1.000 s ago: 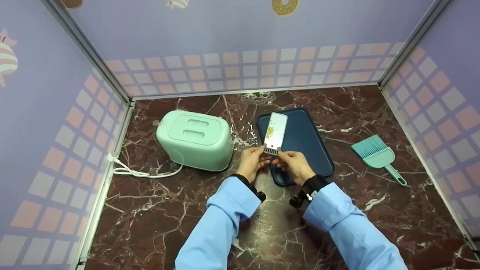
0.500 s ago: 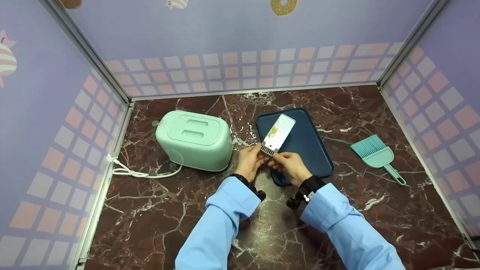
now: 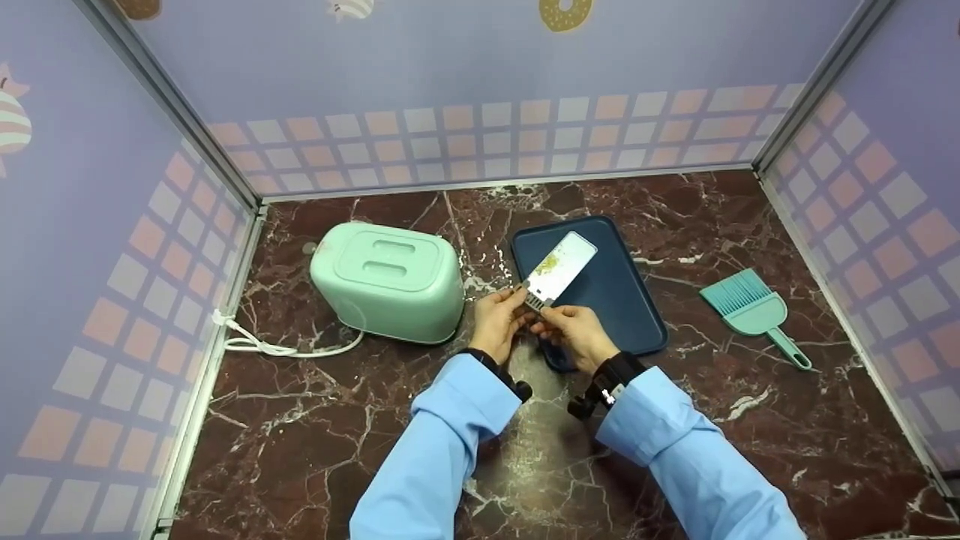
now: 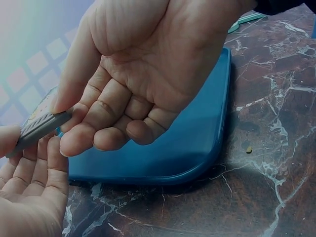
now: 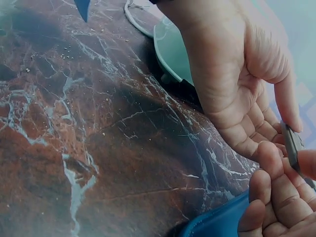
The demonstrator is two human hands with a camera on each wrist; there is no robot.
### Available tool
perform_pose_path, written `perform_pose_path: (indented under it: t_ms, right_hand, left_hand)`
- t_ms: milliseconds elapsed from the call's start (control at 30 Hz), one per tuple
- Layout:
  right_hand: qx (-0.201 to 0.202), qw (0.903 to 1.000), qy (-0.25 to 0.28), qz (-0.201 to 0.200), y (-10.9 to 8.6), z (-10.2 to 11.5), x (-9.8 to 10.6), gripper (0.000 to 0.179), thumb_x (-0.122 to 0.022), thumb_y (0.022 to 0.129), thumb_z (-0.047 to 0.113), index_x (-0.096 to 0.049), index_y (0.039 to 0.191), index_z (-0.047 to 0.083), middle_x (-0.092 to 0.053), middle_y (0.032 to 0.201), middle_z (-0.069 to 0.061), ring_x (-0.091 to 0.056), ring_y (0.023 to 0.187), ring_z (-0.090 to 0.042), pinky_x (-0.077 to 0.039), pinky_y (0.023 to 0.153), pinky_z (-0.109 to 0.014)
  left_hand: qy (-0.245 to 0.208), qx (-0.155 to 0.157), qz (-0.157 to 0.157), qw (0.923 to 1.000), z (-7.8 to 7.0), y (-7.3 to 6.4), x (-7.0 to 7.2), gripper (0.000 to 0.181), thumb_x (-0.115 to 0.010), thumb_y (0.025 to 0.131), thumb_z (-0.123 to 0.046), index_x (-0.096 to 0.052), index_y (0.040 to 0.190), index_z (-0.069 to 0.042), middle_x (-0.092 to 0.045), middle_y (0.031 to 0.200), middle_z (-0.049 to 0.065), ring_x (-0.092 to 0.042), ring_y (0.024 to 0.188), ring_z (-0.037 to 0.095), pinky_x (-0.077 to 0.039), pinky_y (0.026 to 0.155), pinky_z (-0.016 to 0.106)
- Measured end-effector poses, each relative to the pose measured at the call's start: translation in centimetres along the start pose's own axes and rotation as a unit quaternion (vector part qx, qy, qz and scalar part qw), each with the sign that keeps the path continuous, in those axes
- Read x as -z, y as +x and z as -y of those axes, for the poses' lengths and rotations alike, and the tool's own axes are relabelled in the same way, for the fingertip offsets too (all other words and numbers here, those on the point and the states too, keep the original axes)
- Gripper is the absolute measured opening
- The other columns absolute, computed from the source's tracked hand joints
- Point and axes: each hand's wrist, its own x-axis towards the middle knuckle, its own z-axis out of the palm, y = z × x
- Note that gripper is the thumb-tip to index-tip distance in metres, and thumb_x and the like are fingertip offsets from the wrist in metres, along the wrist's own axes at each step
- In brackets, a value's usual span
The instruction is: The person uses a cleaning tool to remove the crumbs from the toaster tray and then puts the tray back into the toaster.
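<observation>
A long, shiny toaster crumb tray [image 3: 568, 268] is held level or nearly so above the navy serving tray [image 3: 619, 307]. Yellowish crumbs [image 3: 550, 262] lie on its left side. Both hands pinch its grey slotted end between thumb and fingers: my left hand [image 3: 496, 322] at the left corner, my right hand [image 3: 576, 334] at the right one. The far end points away and to the right. In the left wrist view the grey end [image 4: 39, 132] shows edge-on between the two thumbs. The right wrist view shows only this end, the metal part being mostly hidden.
A mint toaster [image 3: 390, 281] stands at the left, its white cord [image 3: 292, 351] running to the left wall. A teal brush with a dustpan-like body [image 3: 757, 315] lies at the right. Pale crumbs dot the marble table, and one bit [image 4: 249, 150] lies near the serving tray.
The crumb tray's far end has swung to the right, so it now lies aslant. My right hand has shifted slightly left, while both hands keep their pinch.
</observation>
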Motion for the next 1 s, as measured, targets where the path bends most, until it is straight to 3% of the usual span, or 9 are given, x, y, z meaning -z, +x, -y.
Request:
perform_pose_path:
  t_ms: [200,467,733,1000]
  right_hand:
    - [0.001,1.0,0.008,0.0,-0.1,0.0,-0.3,0.02,-0.062,0.104,0.012,-0.069,0.095,-0.004,-0.072,0.071,-0.004,-0.065,0.064,-0.013,-0.049,0.06,-0.023]
    - [-0.001,0.9994,0.035,0.0,0.0,-0.2,-0.8,0.019,-0.062,0.103,0.01,-0.067,0.101,-0.009,-0.072,0.071,-0.006,-0.067,0.065,-0.013,-0.055,0.066,-0.024]
    - [-0.004,0.9984,0.057,-0.002,0.1,-0.4,-1.6,0.02,-0.063,0.103,0.01,-0.067,0.099,-0.01,-0.072,0.069,-0.006,-0.066,0.061,-0.014,-0.052,0.061,-0.022]
    - [-0.012,0.9993,0.036,0.0,0.2,-0.6,-2.2,0.025,-0.064,0.102,0.012,-0.068,0.108,-0.013,-0.073,0.072,-0.006,-0.066,0.062,-0.012,-0.054,0.062,-0.023]
  left_hand:
    - [-0.006,-0.008,-0.027,0.9996,-0.1,0.0,0.0,0.014,-0.069,0.097,-0.004,-0.062,0.106,0.005,-0.066,0.088,0.007,-0.065,0.073,0.014,-0.057,0.065,0.026]
    - [-0.008,-0.011,-0.024,0.9996,0.0,0.1,0.1,0.011,-0.068,0.099,-0.006,-0.063,0.093,0.001,-0.063,0.082,0.006,-0.063,0.069,0.015,-0.055,0.063,0.026]
    - [0.005,-0.004,-0.022,0.9997,-0.3,0.4,0.4,0.019,-0.066,0.101,-0.013,-0.066,0.106,0.006,-0.065,0.081,0.005,-0.061,0.068,0.013,-0.053,0.061,0.024]
    - [0.0,0.004,-0.022,0.9998,-0.7,0.5,0.6,0.011,-0.067,0.098,-0.005,-0.066,0.102,0.005,-0.064,0.084,0.006,-0.062,0.068,0.013,-0.053,0.059,0.024]
